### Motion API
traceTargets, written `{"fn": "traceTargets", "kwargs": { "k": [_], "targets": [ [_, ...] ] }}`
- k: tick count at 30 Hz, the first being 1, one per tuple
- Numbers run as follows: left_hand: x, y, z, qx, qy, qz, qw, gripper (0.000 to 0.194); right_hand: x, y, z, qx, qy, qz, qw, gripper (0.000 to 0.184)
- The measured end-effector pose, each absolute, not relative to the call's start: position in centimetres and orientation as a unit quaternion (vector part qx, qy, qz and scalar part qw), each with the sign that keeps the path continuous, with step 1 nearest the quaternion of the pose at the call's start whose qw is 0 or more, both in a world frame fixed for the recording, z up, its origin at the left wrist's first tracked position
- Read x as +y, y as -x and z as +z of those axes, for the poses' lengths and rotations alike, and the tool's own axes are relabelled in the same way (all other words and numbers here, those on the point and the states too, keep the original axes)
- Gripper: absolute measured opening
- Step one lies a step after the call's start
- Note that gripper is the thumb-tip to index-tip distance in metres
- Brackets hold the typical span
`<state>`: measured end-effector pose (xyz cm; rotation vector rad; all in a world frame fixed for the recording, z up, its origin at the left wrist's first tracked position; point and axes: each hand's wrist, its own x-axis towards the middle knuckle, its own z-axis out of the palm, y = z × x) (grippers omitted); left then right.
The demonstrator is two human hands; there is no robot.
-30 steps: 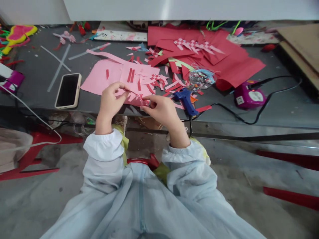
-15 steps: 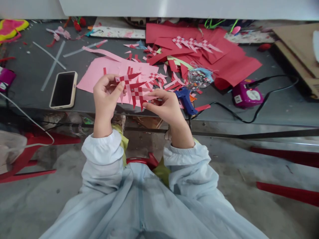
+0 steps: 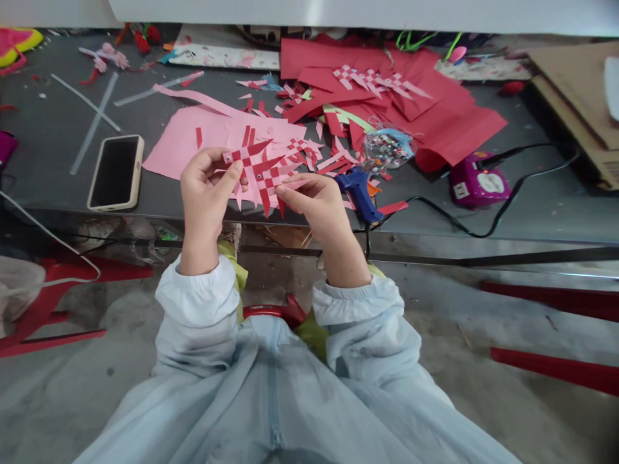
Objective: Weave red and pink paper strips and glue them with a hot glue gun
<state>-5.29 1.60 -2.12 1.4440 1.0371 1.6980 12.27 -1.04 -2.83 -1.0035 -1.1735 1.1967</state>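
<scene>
Both hands hold a small woven paper piece (image 3: 260, 173) of red and pink strips with pointed ends, raised just above the near edge of the grey table (image 3: 62, 161). My left hand (image 3: 206, 193) pinches its left side between thumb and fingers. My right hand (image 3: 316, 206) pinches a strip end on its right side. Under the piece lies a pink paper sheet (image 3: 193, 138) with loose red strips on it.
A phone (image 3: 115, 171) lies face up left of my hands. A blue glue gun (image 3: 358, 190) and a purple device (image 3: 478, 183) with black cables sit to the right. Red paper sheets (image 3: 435, 109) with more woven pieces fill the back. Cardboard (image 3: 575, 96) lies far right.
The woven piece was turned up from edge-on to face me, and both hands shifted their pinch on it. The view drifted slightly, sliding the table's things left.
</scene>
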Motion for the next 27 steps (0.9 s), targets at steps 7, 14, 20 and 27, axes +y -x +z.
{"fn": "traceTargets", "kwargs": {
  "k": [7, 14, 20, 27],
  "targets": [
    [1.5, 5.6, -2.4, 0.412, -0.532, 0.641, 0.369, 0.036, -1.2, -12.5, -2.5, -0.482, 0.43, 0.517, 0.562, 0.011],
    [1.4, 5.7, -2.7, 0.428, -0.497, 0.649, 0.386, 0.043, -1.2, -12.8, -2.6, -0.473, 0.443, 0.531, 0.546, 0.016],
    [1.2, 5.9, -2.5, 0.472, -0.501, 0.606, 0.399, 0.053, -1.2, -12.9, -2.7, -0.476, 0.446, 0.522, 0.55, 0.014],
    [1.1, 6.7, -2.8, 0.475, -0.531, 0.597, 0.368, 0.035, -1.2, -13.0, -2.6, -0.466, 0.455, 0.531, 0.542, 0.02]
  ]
}}
